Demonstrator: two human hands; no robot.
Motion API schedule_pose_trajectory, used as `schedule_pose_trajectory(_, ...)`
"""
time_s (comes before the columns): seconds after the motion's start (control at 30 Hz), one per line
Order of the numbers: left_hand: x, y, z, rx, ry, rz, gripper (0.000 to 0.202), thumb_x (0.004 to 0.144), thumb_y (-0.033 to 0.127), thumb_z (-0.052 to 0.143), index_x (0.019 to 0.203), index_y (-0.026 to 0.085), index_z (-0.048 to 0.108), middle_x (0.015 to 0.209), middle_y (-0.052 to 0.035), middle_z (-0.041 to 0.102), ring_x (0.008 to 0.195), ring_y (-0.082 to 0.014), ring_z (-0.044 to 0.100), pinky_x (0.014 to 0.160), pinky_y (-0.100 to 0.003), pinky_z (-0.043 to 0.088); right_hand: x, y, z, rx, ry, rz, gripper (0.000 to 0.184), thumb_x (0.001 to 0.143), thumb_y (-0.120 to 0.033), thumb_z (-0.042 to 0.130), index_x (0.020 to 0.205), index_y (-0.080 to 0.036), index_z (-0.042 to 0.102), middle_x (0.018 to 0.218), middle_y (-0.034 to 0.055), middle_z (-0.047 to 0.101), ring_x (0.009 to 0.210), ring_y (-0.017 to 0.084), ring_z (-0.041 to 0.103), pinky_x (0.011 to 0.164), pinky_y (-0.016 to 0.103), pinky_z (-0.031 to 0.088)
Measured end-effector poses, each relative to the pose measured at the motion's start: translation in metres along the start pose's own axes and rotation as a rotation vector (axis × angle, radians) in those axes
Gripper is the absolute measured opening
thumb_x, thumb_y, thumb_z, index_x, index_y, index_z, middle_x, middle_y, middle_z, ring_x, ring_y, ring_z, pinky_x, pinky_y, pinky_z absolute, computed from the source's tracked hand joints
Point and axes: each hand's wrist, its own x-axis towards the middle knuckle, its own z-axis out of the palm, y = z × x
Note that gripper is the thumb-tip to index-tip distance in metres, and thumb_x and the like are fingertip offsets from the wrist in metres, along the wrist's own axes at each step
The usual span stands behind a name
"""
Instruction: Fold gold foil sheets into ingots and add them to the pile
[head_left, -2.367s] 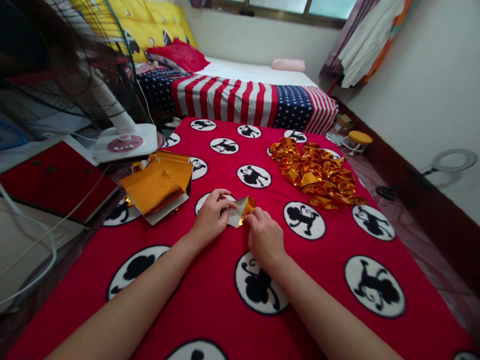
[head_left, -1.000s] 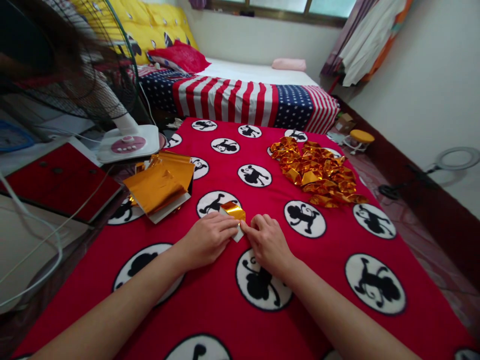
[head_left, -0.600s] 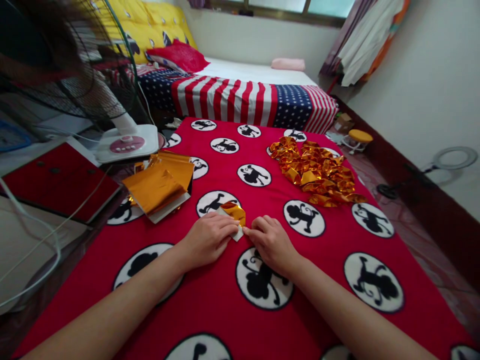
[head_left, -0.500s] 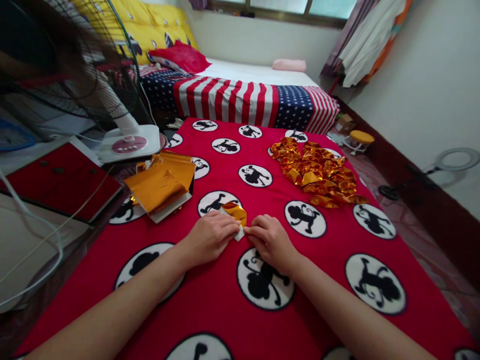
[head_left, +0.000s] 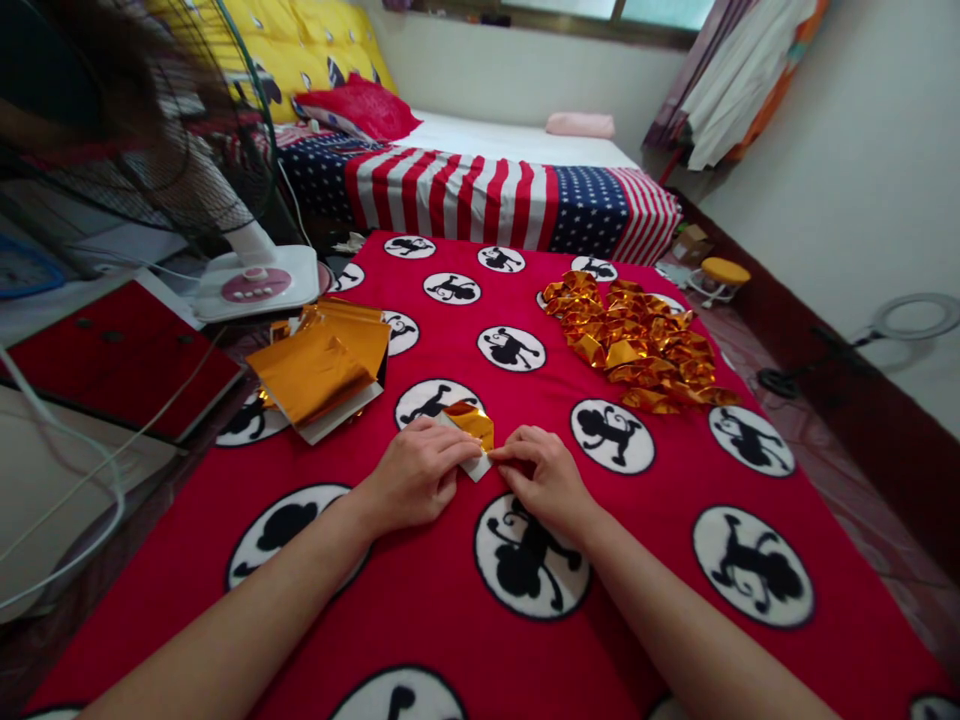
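Paper mid-frame is gripped by the left hand, presumably to steady it, while the right hand pinches its edge.

gold and white paper, red cloth with black monkeys in white circles

A red cloth patterned with white rounds and black monkey figures spreads across the middle and bottom of the frame, hiding whatever is under it. A loose stack of gold paper lies at its left edge, left of centre. A heap of folded gold pieces lies at upper right, and a partly folded sheet near the centre.
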Motion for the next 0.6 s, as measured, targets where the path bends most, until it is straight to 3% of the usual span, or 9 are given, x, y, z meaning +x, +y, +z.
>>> schedule_pose_trajectory(0.13,0.0,-0.006,0.001,0.003,-0.006,0.008,0.037,0.084,0.004,0.049,0.113,0.022,0.062,0.117,-0.0052,0.071,0.107,-0.0186,0.065,0.09,-0.036,0.041,0.001,0.001,0.001,-0.007,-0.001,0.012,0.02,0.08,-0.01,0.066,0.089,-0.025,0.077,0.083,0.0009,0.065,0.082,0.016,0.058,0.077,0.03,0.04)
schedule_pose_trajectory(0.3,0.002,-0.005,-0.002,-0.012,0.008,0.014,0.021,0.093,0.017,0.05,0.105,0.023,0.065,0.113,-0.0032,0.072,0.103,-0.0169,0.066,0.087,-0.035,0.04,0.002,0.001,0.002,-0.002,-0.004,0.016,0.021,0.079,-0.008,0.065,0.089,-0.024,0.077,0.083,0.0011,0.065,0.081,0.016,0.058,0.076,0.029,0.04)
schedule_pose_trajectory(0.4,0.003,-0.001,-0.006,-0.038,-0.002,0.008,0.021,0.088,0.019,0.056,0.106,0.024,0.066,0.114,-0.0034,0.071,0.104,-0.0185,0.064,0.088,-0.036,0.04,0.002,0.001,0.001,0.008,-0.005,0.017,0.022,0.079,-0.008,0.065,0.089,-0.024,0.077,0.083,0.0009,0.065,0.081,0.016,0.058,0.077,0.029,0.04)
schedule_pose_trajectory(0.6,0.007,0.005,-0.01,-0.092,-0.04,-0.036,0.044,0.075,0.008,0.057,0.116,0.023,0.063,0.119,-0.0054,0.069,0.113,-0.0222,0.06,0.095,-0.039,0.04,0.004,-0.005,-0.001,-0.09,-0.05,0.038,0.024,0.073,-0.009,0.068,0.09,-0.024,0.073,0.084,0.0,0.065,0.081,0.017,0.057,0.074,0.029,0.038)
